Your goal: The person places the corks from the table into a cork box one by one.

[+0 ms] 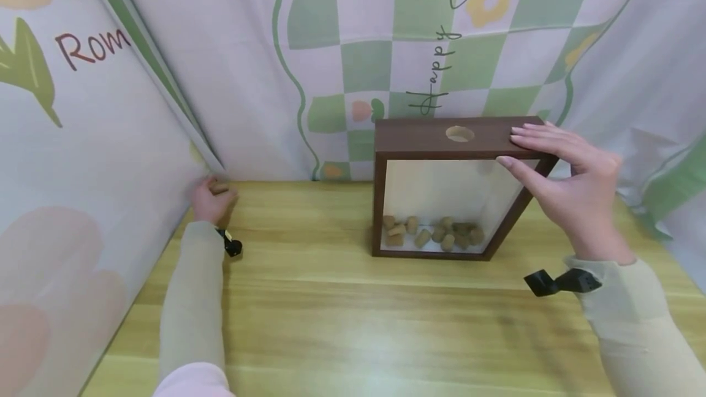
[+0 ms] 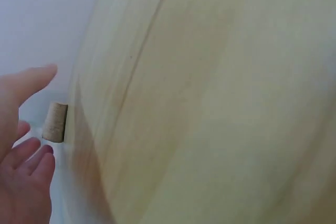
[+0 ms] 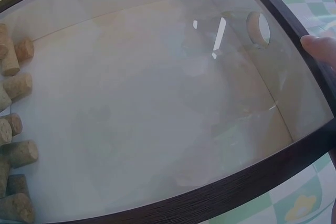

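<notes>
A dark brown wooden box with a clear front [image 1: 452, 201] stands upright on the table, with a round hole [image 1: 460, 134] in its top. Several corks [image 1: 447, 234] lie along its bottom inside. My right hand [image 1: 579, 179] holds the box's upper right corner, fingers across the top and thumb [image 3: 317, 48] on the front frame. At the table's far left corner is my left hand [image 1: 212, 201], beside a single cork [image 2: 55, 123]. In the left wrist view its thumb and fingers stand apart around that cork, with a gap on the thumb side.
The wooden table [image 1: 309, 299] carries the box right of centre. A printed cloth [image 1: 364, 48] hangs behind, and another cloth [image 1: 99, 152] runs down the left edge. A black wrist camera [image 1: 562, 282] sits on the right sleeve, another [image 1: 231, 245] on the left.
</notes>
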A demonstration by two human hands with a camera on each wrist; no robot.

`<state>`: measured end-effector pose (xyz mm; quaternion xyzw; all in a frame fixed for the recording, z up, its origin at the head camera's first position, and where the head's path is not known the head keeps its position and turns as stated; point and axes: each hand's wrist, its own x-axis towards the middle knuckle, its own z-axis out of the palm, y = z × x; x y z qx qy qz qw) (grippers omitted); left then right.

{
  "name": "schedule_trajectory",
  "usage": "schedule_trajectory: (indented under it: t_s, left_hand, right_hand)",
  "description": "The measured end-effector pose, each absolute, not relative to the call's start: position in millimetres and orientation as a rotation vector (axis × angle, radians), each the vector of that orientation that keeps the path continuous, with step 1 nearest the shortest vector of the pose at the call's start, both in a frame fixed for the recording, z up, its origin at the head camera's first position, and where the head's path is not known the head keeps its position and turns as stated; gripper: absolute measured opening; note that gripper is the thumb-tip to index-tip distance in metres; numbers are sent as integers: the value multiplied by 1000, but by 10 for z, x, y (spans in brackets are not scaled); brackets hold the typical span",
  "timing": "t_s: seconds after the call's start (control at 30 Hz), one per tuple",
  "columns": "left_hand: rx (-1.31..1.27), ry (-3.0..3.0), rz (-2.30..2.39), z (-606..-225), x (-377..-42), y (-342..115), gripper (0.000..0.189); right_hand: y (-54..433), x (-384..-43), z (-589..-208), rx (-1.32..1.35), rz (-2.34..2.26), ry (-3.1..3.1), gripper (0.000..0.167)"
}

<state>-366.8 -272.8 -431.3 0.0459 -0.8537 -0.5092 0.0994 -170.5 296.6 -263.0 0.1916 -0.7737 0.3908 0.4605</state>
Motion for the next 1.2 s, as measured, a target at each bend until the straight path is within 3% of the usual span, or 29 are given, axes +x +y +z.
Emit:
schedule_trajectory:
  t_s: [0.37, 0.7, 0.9, 1.2]
  left_hand:
    - [2, -2614, -1036, -4350, -3629, -2791, 31]
    - [-31, -2628, -1187, -4141, -3568, -2589, 32]
    - [-214, -2556, -1232, -3788, -3456, -2175, 35]
    - [-496, -2410, -1321, -3157, -3006, -1514, 26]
  right_hand:
    - [2859, -1632, -2588, 479, 985, -1890, 30]
    - [2846, -1622, -2586, 463, 988, -1904, 31]
    - [2857, -1635, -2555, 463, 959, -1908, 32]
    - [2830, -1611, -2537, 467, 965, -1899, 31]
